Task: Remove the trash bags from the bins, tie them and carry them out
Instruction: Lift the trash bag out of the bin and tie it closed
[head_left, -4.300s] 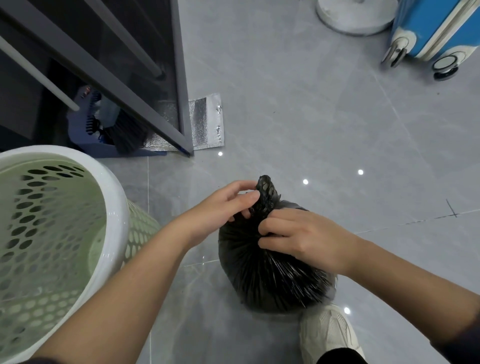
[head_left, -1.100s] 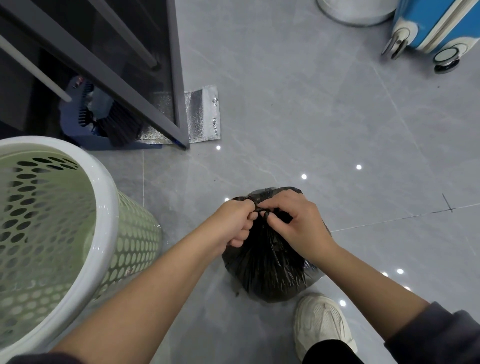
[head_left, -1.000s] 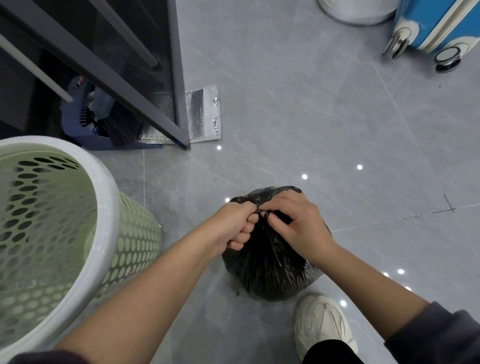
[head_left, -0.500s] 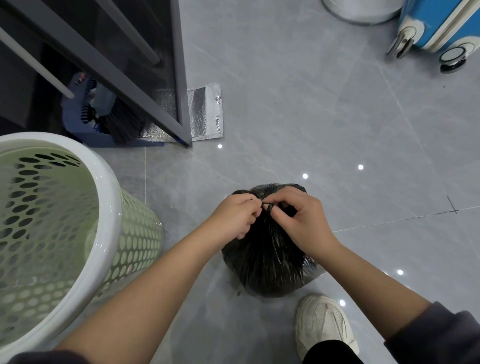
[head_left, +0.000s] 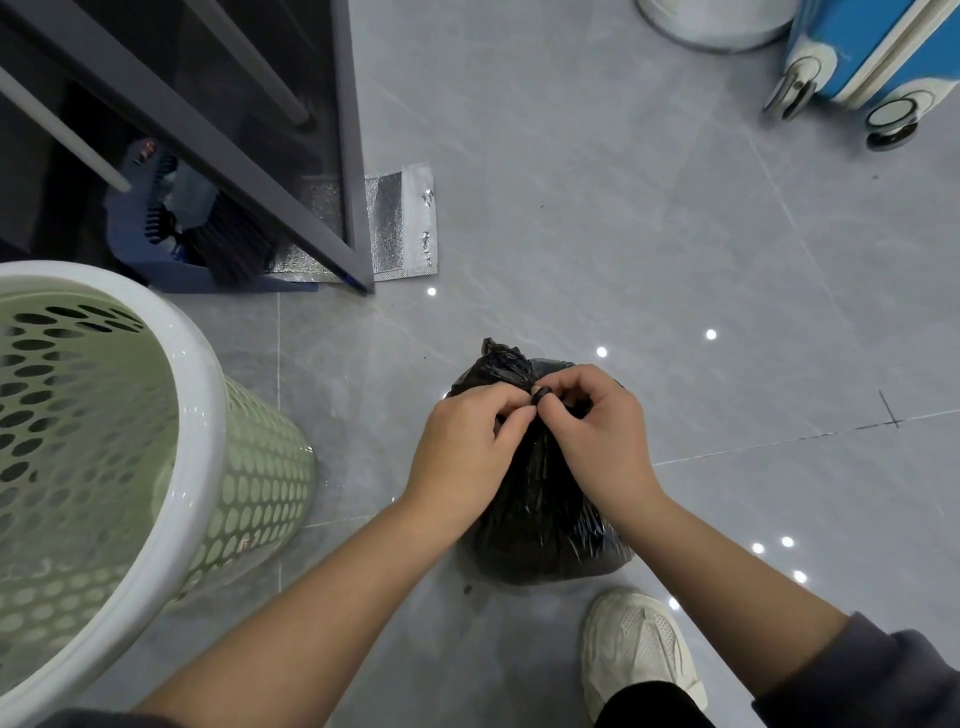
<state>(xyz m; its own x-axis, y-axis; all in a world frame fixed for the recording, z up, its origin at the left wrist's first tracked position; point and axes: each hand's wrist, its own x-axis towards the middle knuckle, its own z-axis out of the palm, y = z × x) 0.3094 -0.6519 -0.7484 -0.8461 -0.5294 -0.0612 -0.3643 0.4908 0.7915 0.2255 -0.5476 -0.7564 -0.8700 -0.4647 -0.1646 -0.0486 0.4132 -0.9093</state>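
A full black trash bag (head_left: 540, 519) stands on the grey tile floor in front of me. Its gathered neck is twisted into a knot at the top, and a loose end sticks up behind my fingers. My left hand (head_left: 467, 452) pinches the neck from the left. My right hand (head_left: 597, 436) pinches it from the right, fingertips meeting the left hand's at the knot. A pale green perforated bin (head_left: 197, 405) with a white rim stands at the left and shows no bag inside.
A dark metal door frame (head_left: 353, 171) stands at upper left, with a blue dustpan and black brush (head_left: 208, 244) behind it and a silver foil pouch (head_left: 400, 223) beside it. A blue suitcase (head_left: 872, 57) is at upper right. My white shoe (head_left: 634, 649) is just below the bag.
Since the oldest frame the bag's tall neck has been folded down into a knot. In the last second my fingers have worked at the knot and a loose end now pokes up.
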